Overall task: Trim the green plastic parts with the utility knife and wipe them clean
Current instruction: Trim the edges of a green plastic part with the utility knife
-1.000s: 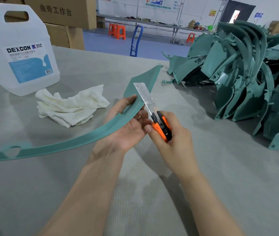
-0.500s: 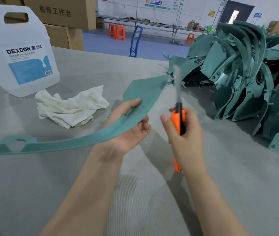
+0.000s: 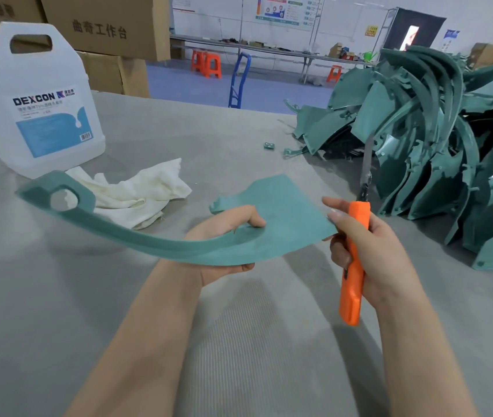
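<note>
Left hand (image 3: 224, 236) has tilted the green part (image 3: 281, 224) flatter; knife (image 3: 355, 266) still upright.

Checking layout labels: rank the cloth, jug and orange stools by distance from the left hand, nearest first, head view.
1. Cloth, just left of the left hand.
2. Jug, behind the cloth.
3. Orange stools, on the far floor.
</note>
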Demonstrator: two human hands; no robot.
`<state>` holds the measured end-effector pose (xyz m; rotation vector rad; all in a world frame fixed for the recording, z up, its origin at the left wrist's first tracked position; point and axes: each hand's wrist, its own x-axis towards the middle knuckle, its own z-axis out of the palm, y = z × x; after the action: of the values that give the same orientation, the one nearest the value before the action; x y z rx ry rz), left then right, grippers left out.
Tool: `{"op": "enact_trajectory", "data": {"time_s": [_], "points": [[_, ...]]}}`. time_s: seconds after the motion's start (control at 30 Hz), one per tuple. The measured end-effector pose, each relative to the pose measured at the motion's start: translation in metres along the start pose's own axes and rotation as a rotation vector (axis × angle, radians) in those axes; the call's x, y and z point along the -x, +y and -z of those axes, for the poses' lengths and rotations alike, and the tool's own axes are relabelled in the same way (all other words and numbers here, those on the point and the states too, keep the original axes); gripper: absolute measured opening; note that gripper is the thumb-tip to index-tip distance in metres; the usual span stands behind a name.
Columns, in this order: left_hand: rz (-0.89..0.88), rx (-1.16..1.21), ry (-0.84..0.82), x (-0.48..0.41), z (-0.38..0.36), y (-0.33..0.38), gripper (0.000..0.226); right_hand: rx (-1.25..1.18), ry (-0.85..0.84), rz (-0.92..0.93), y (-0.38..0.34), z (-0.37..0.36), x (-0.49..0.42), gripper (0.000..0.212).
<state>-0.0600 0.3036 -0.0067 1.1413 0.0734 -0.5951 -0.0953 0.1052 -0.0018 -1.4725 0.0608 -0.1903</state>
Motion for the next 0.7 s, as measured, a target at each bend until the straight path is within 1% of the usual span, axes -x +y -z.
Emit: {"op": "enact_trajectory", "data": {"time_s": [0.07,0.13,0.17,0.2,0.23,0.27,0.3,0.33,0.37,0.4,0.43,0.47,0.57,0.6,0.63,0.67,0.7], "points": [[0.008,-0.055,0.010,0.000,-0.003,0.001,0.018,0.036,-0.015,-0.019,0.001,0.000,-0.001,0.013],[0.025,-0.080,0.010,0.000,-0.008,0.005,0.026,0.102,-0.025,-0.060,0.002,0.001,-0.003,0.014],[-0.003,-0.086,0.005,-0.001,-0.010,0.006,0.021,0.125,-0.030,-0.093,0.003,0.001,-0.004,0.015],[-0.051,-0.078,-0.007,0.000,-0.011,0.008,0.008,0.126,-0.036,-0.130,0.003,0.001,-0.004,0.014],[-0.116,-0.050,-0.048,0.001,-0.010,0.009,0.016,0.105,-0.048,-0.168,0.003,0.001,-0.005,0.013],[-0.177,-0.019,-0.093,0.002,-0.008,0.010,0.034,0.067,-0.067,-0.203,0.002,0.001,-0.005,0.011],[-0.261,-0.024,-0.105,0.002,-0.005,0.010,0.051,0.022,-0.092,-0.235,0.001,0.000,-0.004,0.011],[-0.344,-0.077,-0.053,0.001,-0.005,0.009,0.068,-0.021,-0.123,-0.265,0.000,-0.001,-0.004,0.012],[-0.415,-0.162,0.037,-0.002,-0.006,0.006,0.082,-0.055,-0.157,-0.290,-0.001,-0.003,-0.003,0.015],[-0.479,-0.245,0.147,-0.007,-0.008,0.003,0.093,-0.078,-0.189,-0.310,-0.001,-0.005,-0.001,0.018],[-0.527,-0.288,0.224,-0.009,-0.013,0.001,0.098,-0.089,-0.219,-0.328,-0.001,-0.010,0.000,0.019],[-0.558,-0.263,0.258,-0.009,-0.018,-0.001,0.098,-0.091,-0.250,-0.347,0.000,-0.015,0.003,0.019],[-0.610,0.001,0.306,-0.008,-0.028,-0.004,0.097,-0.077,-0.365,-0.355,0.001,-0.032,0.011,0.011],[-0.614,0.056,0.363,-0.008,-0.027,-0.004,0.087,-0.082,-0.414,-0.341,0.001,-0.036,0.013,0.013],[-0.625,0.068,0.442,-0.008,-0.026,-0.005,0.069,-0.089,-0.464,-0.323,0.000,-0.039,0.016,0.019],[-0.633,0.048,0.525,-0.009,-0.024,-0.007,0.052,-0.086,-0.510,-0.300,-0.001,-0.041,0.018,0.026],[-0.632,0.021,0.572,-0.009,-0.022,-0.008,0.043,-0.070,-0.541,-0.271,-0.001,-0.044,0.020,0.031]]}}
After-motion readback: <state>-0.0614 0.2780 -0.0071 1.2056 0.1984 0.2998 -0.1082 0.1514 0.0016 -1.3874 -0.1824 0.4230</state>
